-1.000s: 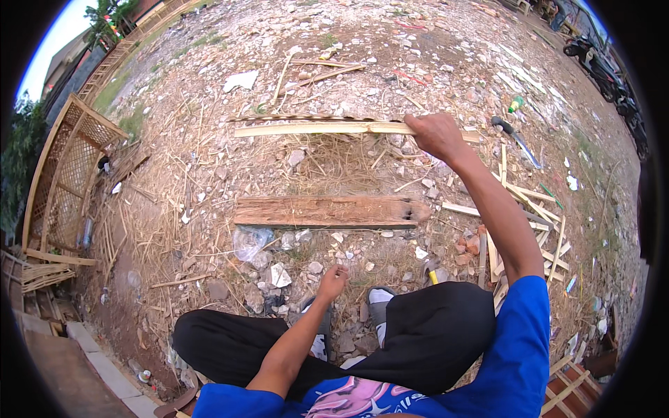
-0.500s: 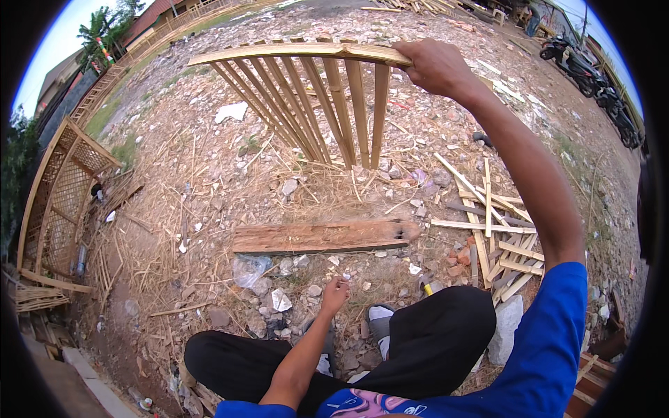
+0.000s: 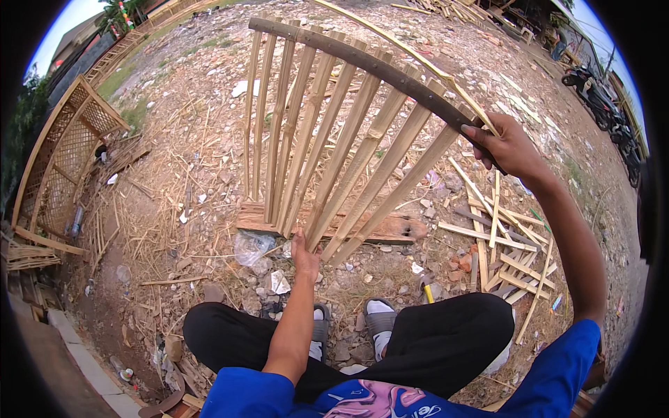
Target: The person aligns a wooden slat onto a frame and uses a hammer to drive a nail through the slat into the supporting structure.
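Note:
A fan-shaped panel of bamboo slats is held up in front of me, tilted, its slats joined across the top by a dark curved rail. A pale, thin bamboo strip runs along the rail's far side. My right hand is closed round the rail's right end, thumb on the dark face, the pale strip's end against it. Down at the loose slat ends, my left hand has its fingers around one slat; part of its grip is hidden. Behind those lower ends lies a thick weathered wooden beam.
A yellow-handled hammer lies by my right foot. To the right is a pile of cut bamboo strips. A woven lattice frame leans at the left. Rubble, stones and a clear plastic bag cover the ground. Motorcycles stand far right.
The panel has swung from upright to tilted, its dark rail face now toward me and its slat ends nearer. My right hand has lowered; my left hand has risen to a slat.

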`<state>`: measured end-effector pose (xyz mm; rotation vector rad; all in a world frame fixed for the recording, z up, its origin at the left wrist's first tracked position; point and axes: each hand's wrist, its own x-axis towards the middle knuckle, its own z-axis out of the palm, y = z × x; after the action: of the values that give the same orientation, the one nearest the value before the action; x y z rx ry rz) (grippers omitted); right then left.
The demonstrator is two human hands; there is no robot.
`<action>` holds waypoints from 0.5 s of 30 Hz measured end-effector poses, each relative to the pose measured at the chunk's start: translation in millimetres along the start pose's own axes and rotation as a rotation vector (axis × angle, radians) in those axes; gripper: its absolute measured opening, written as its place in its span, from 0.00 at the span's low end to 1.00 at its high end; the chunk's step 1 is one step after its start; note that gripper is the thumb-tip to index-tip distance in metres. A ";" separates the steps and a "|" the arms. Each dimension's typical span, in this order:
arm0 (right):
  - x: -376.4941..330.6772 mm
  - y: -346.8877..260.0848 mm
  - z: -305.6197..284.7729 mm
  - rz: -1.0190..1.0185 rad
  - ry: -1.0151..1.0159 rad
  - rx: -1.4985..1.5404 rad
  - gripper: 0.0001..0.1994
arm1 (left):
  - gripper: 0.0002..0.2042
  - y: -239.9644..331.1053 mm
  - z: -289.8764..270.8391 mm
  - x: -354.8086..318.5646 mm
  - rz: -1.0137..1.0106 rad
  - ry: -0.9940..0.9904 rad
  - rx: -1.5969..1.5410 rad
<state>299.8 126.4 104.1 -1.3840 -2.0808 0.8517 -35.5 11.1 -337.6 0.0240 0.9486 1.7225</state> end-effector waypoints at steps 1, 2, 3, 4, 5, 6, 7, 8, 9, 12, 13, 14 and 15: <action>-0.3 2.4 2.9 0.005 -0.017 -0.005 0.14 | 0.18 -2.0 -6.3 -0.3 -0.025 -0.053 0.061; -0.1 4.3 6.3 0.008 -0.019 -0.003 0.14 | 0.18 -5.1 -10.8 0.1 -0.027 -0.051 0.062; -2.7 5.5 7.3 0.045 -0.016 -0.028 0.14 | 0.16 -11.5 -9.1 -3.6 -0.042 0.009 0.047; -4.4 7.2 7.7 0.082 -0.013 -0.051 0.14 | 0.15 -16.6 -6.2 -7.3 -0.057 0.069 0.033; -6.0 11.8 6.4 0.146 -0.029 -0.082 0.14 | 0.15 -22.5 -4.8 -8.8 -0.068 0.066 0.033; -6.1 10.4 7.9 0.143 -0.030 -0.083 0.14 | 0.15 -24.9 -5.4 -7.4 -0.061 0.094 0.027; -8.1 7.8 10.7 0.155 -0.029 -0.073 0.14 | 0.16 -26.7 -6.0 -5.5 -0.054 0.121 0.022; -8.6 6.3 12.3 0.167 -0.029 -0.063 0.14 | 0.16 -27.9 -7.2 -3.5 -0.053 0.121 0.020; -8.3 10.4 12.8 0.178 -0.038 -0.062 0.13 | 0.17 -29.8 -8.4 -4.6 -0.057 0.100 -0.010; -3.0 14.4 13.6 0.175 -0.046 -0.007 0.13 | 0.20 -28.5 -13.0 0.1 -0.037 0.078 -0.018; -2.7 14.9 16.4 0.206 -0.036 0.025 0.13 | 0.22 -22.1 -11.8 6.2 -0.003 0.069 0.003; -2.3 20.2 20.2 0.213 -0.038 0.029 0.13 | 0.22 -14.1 -12.8 10.7 -0.008 0.072 0.009; -4.3 31.9 23.2 0.238 -0.024 0.064 0.13 | 0.24 -9.4 -7.6 12.0 0.021 0.088 0.041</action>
<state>305.0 126.4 64.7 -1.6151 -1.9139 1.0252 -36.1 17.1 -353.5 -0.0151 1.0518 1.7345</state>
